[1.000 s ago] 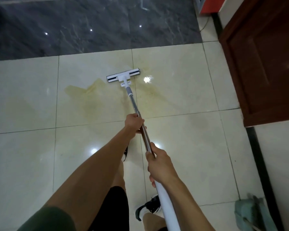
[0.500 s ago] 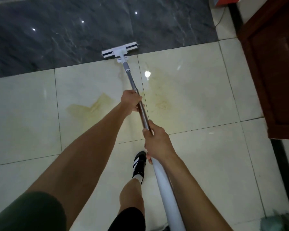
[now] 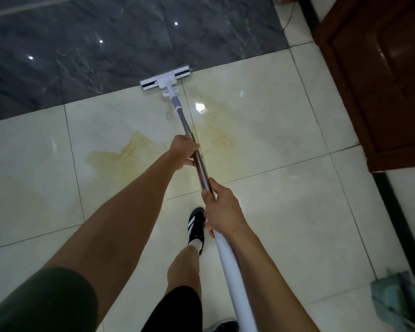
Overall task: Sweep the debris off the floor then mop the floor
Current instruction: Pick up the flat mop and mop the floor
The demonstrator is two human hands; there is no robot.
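A person stood on a glossy cream-tiled floor (image 3: 285, 212) and held a long flat mop with a white head and a metal-and-white pole (image 3: 203, 174) out in front of them. The left hand (image 3: 183, 150) had its grip wrapped around the steel part of the pole, further down toward the head, fingers curled round the shaft. The right hand (image 3: 222, 208) had its grip closed round the pole nearer the body, just where the steel section met the thicker white section, which ran back beside the right forearm.

The white mop head with dark strips (image 3: 165, 79) lay flat on the floor, right along the line where the cream tiles met a band of dark grey marbled tile (image 3: 106, 44). Behind the head, on either side of the pole, yellowish-brown smeared stains (image 3: 120, 154) spread over the cream tiles, one patch to the left of the left hand and a fainter one to the right of the pole.

A foot in a black shoe with white stripes (image 3: 196, 226) was planted on the tiles just left of the right hand. A dark brown wooden door (image 3: 381, 80) stood at the upper right. At the lower right edge lay a pale green object (image 3: 398, 300), too blurred to identify.
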